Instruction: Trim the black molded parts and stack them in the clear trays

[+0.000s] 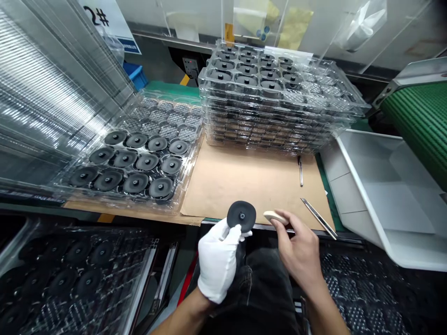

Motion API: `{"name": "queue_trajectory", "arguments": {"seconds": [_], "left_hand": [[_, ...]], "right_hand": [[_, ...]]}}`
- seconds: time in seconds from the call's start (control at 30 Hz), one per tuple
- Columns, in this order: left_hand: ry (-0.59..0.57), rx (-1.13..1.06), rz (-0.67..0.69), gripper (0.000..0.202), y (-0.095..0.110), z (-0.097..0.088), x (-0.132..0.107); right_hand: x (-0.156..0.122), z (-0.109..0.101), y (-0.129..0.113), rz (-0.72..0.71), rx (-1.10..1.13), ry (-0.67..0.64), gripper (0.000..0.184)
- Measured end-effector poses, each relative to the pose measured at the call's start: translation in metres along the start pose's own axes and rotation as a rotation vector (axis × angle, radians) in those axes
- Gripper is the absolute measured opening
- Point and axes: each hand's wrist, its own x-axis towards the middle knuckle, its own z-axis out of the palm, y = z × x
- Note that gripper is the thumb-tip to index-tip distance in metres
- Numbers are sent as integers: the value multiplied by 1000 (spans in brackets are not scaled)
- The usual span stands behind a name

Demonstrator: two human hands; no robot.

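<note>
My left hand [218,260], in a white glove, grips a black rounded disc with a small central stem [240,216] by its lower edge. The disc's face is turned up toward me, over the front edge of the table. Bare and ungloved, my right hand [298,246] pinches a small cream-coloured flat pad [275,217] between thumb and fingers. The pad is a short way right of the disc, not touching it. Tweezers [319,217] lie on the brown paper beyond my right hand, and a slim pen-like tool [300,171] lies farther back.
A clear tray [185,186] with rows of similar black discs sits at left. Stacked clear trays [279,116] stand at the back. At right are a white bin [356,186] and a green conveyor belt [419,116]. More trays [115,279] are low at left.
</note>
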Motion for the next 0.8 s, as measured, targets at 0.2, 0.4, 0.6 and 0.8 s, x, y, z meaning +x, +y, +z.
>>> {"name": "queue_trajectory", "arguments": {"seconds": [0.2, 0.4, 0.6, 0.8], "left_hand": [[-11, -31, -3, 22, 1, -2, -6], [-92, -87, -57, 25, 2, 1, -13], [-109, -84, -60, 22, 5, 10, -16], [-114, -92, -50, 25, 6, 13, -17]], "right_hand": [[20, 33, 42, 184, 118, -91, 37], [20, 41, 54, 157, 125, -46, 40], [19, 43, 59, 152, 166, -6, 40], [13, 40, 52, 161, 228, 61, 45]]}}
